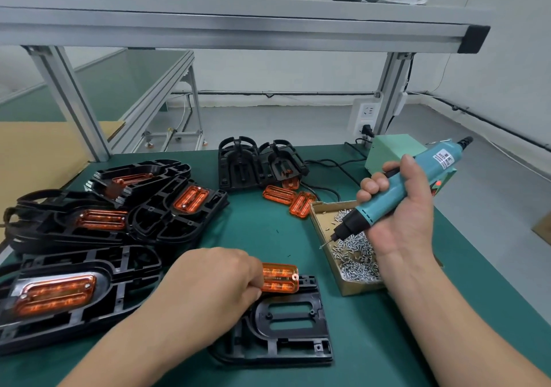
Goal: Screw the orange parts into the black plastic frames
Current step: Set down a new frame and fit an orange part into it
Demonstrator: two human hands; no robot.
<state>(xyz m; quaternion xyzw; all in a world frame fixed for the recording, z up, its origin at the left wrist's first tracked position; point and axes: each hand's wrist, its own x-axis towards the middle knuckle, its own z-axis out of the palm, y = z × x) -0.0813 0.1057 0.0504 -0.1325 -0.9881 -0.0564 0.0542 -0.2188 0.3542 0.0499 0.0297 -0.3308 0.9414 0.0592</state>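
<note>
Translucent orange parts [280,277] glow against glossy black frames [286,327] on a dark green worktop [262,231]. A teal screwdriver [396,189] with a black tip hangs above silver screws [357,261] in a brown cardboard box [351,286].

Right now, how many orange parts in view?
8 orange parts. Four mounted in the left pile: back, right, middle, front. Three loose at the back: rear, left, right. One in the left hand. The pile may hide more.

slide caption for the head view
Left hand holds an orange part at a black frame; right hand holds a screwdriver over the screw box.
</note>
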